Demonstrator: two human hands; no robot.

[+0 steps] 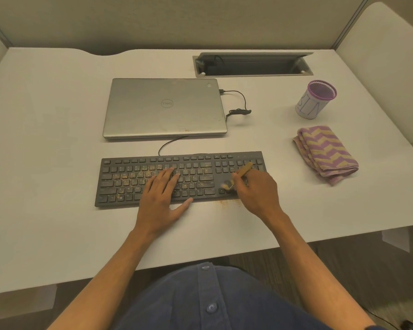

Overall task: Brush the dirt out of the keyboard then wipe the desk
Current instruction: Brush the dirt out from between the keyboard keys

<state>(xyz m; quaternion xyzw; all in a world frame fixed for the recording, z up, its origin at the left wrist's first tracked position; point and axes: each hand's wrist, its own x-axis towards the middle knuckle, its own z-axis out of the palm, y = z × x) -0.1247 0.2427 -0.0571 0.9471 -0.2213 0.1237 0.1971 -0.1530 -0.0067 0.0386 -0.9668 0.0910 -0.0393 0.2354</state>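
Observation:
A black keyboard (119, 182) lies in front of me on the white desk (45, 144), sprinkled with brown crumbs across its letter keys. My left hand (162, 198) rests flat on the keyboard's middle with fingers straight. My right hand (255, 189) grips a small wooden-handled brush (244, 169), whose bristles touch the keys near the arrow cluster. Some crumbs (224, 201) lie on the desk just below the keyboard's front edge. A folded purple and tan cloth (326, 153) sits to the right.
A closed silver laptop (165, 107) lies behind the keyboard, with a black cable (241, 108) looping at its right. A purple mesh cup (316, 100) stands at the right rear. An open cable hatch (253, 65) is set into the desk's back.

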